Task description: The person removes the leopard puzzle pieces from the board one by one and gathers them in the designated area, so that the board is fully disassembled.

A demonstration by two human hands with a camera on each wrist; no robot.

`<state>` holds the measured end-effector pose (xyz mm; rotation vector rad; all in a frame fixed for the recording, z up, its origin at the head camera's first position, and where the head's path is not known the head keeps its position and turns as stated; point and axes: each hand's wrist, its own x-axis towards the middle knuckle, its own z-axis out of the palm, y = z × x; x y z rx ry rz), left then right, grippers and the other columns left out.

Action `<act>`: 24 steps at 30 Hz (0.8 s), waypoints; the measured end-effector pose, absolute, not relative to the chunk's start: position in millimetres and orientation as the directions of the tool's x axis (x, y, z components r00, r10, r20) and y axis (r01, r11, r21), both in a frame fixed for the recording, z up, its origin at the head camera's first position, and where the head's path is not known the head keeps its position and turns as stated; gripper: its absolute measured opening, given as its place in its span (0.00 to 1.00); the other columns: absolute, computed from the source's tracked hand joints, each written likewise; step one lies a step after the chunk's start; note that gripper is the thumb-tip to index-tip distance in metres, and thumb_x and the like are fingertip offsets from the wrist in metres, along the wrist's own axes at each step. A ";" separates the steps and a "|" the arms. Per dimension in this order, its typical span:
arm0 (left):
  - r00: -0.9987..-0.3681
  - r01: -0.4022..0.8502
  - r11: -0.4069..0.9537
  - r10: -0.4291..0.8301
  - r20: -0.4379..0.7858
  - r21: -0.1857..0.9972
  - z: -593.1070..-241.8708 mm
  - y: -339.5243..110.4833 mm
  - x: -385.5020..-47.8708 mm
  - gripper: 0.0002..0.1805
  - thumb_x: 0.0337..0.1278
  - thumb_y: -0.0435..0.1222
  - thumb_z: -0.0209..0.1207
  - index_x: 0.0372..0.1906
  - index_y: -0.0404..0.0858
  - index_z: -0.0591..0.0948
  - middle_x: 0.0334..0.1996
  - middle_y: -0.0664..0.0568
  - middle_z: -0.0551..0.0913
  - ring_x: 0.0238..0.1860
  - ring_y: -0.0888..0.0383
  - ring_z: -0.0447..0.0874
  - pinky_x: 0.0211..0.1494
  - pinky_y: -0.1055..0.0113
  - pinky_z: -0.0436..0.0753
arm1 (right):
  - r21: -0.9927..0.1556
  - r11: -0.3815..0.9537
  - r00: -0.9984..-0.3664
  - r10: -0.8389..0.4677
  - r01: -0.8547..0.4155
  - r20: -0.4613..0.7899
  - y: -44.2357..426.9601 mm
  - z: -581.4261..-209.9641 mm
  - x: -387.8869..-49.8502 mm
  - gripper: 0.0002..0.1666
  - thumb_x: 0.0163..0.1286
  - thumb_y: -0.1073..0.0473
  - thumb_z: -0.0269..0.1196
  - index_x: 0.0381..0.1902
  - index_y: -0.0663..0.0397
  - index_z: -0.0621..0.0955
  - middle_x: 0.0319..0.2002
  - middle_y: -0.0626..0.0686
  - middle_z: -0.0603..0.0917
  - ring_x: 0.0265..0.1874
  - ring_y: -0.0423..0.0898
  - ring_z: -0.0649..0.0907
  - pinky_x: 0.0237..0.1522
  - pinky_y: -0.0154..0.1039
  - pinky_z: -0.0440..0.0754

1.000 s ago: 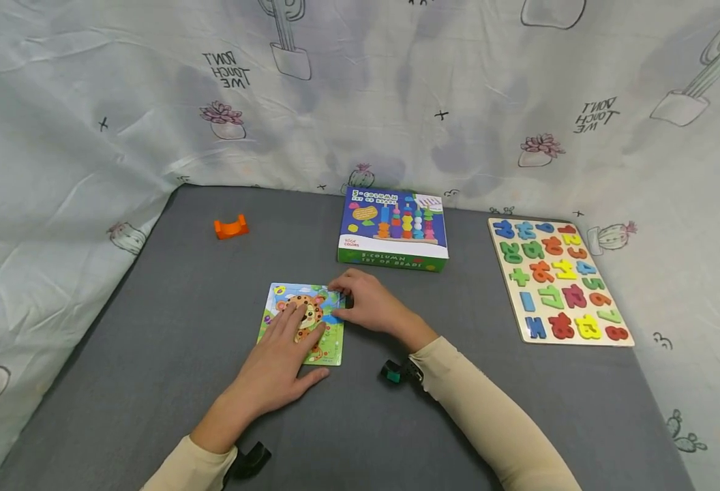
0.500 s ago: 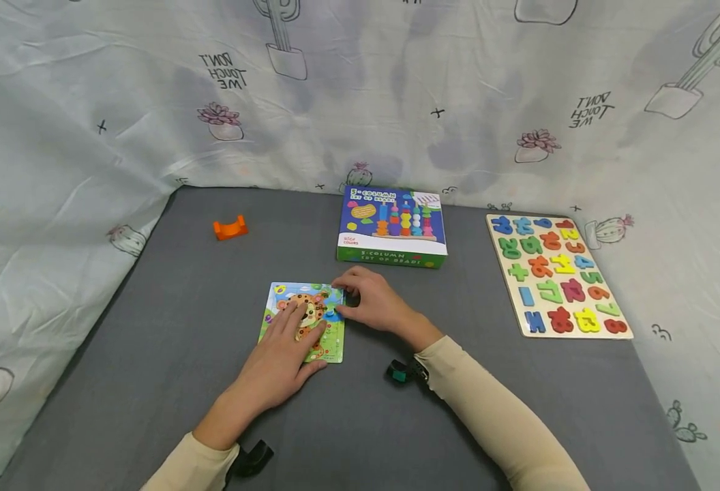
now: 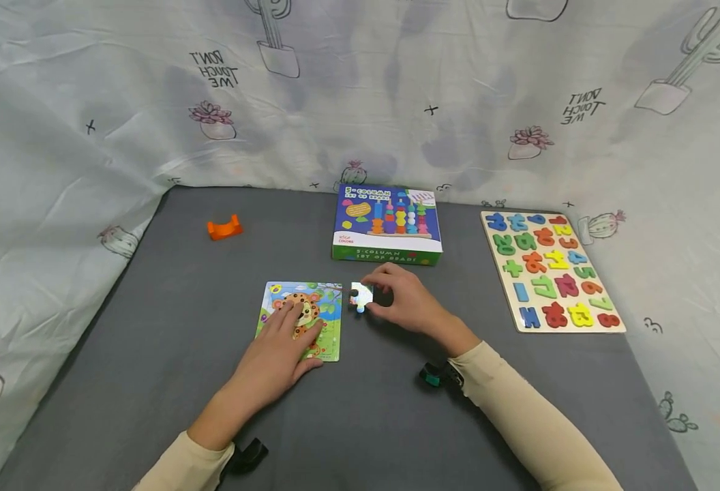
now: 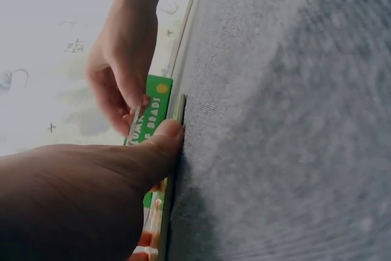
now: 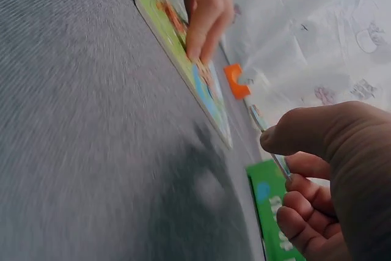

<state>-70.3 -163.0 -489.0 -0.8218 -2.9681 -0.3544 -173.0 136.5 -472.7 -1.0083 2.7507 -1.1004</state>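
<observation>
A small jigsaw puzzle [image 3: 331, 344] with a spotted cartoon animal on green and blue lies on the grey table. My left hand [image 3: 277, 358] rests on it with fingers extended, covering its lower left part. Just right of the puzzle, my right hand [image 3: 410, 300] pinches a loose jigsaw piece [image 3: 360, 294] between thumb and fingers. In the right wrist view the piece [image 5: 259, 118] is seen nearly edge-on, held above the table. The left thumb [image 4: 164, 145] lies at the puzzle's edge in the left wrist view.
A blue and green bead-set box [image 3: 387, 225] stands behind the right hand. An orange arched block [image 3: 225, 228] lies at the back left. On the right is a wooden board [image 3: 526, 317] of colourful numbers and shapes. Printed cloth [image 3: 335, 102] hangs behind the table.
My right hand has lifted a jigsaw piece from the puzzle's upper right corner and moved right with it. The left hand stays on the puzzle. The head view has shifted slightly.
</observation>
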 end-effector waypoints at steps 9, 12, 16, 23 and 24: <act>-0.859 0.512 0.835 0.502 0.104 0.201 -487.5 -162.3 -68.4 0.33 0.71 0.54 0.70 0.75 0.45 0.82 0.77 0.29 0.67 0.81 0.31 0.59 0.79 0.36 0.66 | -0.633 0.574 -0.828 -0.521 -0.519 0.206 172.3 -471.1 -166.1 0.23 0.68 0.64 0.78 0.61 0.55 0.88 0.53 0.51 0.82 0.45 0.50 0.84 0.49 0.51 0.86; -0.859 0.512 0.833 0.501 0.105 0.209 -487.1 -163.4 -67.3 0.34 0.71 0.53 0.70 0.75 0.45 0.81 0.77 0.30 0.67 0.82 0.31 0.58 0.80 0.36 0.65 | -0.639 0.581 -0.839 -0.505 -0.504 0.202 182.1 -470.0 -163.4 0.23 0.68 0.64 0.78 0.60 0.55 0.88 0.53 0.51 0.82 0.47 0.51 0.84 0.49 0.53 0.86; -0.847 0.531 0.824 0.517 0.121 0.197 -486.1 -164.2 -67.9 0.34 0.70 0.52 0.71 0.75 0.44 0.81 0.76 0.29 0.68 0.81 0.30 0.60 0.80 0.37 0.65 | -0.644 0.588 -0.848 -0.494 -0.489 0.193 194.5 -469.4 -161.6 0.24 0.68 0.64 0.78 0.61 0.55 0.88 0.54 0.51 0.82 0.48 0.51 0.84 0.49 0.53 0.86; -0.828 0.561 0.801 0.542 0.144 0.210 -485.0 -168.1 -69.5 0.33 0.69 0.50 0.72 0.74 0.43 0.82 0.74 0.28 0.70 0.80 0.30 0.62 0.75 0.35 0.71 | -0.626 0.603 -0.851 -0.482 -0.494 0.207 215.3 -466.1 -158.1 0.24 0.67 0.66 0.78 0.61 0.57 0.88 0.54 0.53 0.83 0.46 0.53 0.85 0.48 0.52 0.87; -0.830 0.558 0.800 0.540 0.141 0.220 -485.1 -169.0 -69.0 0.33 0.69 0.50 0.73 0.74 0.43 0.82 0.75 0.28 0.70 0.80 0.30 0.61 0.75 0.36 0.72 | -0.622 0.608 -0.852 -0.481 -0.494 0.206 217.9 -465.7 -157.3 0.24 0.67 0.66 0.78 0.61 0.57 0.88 0.54 0.53 0.83 0.45 0.53 0.84 0.47 0.53 0.86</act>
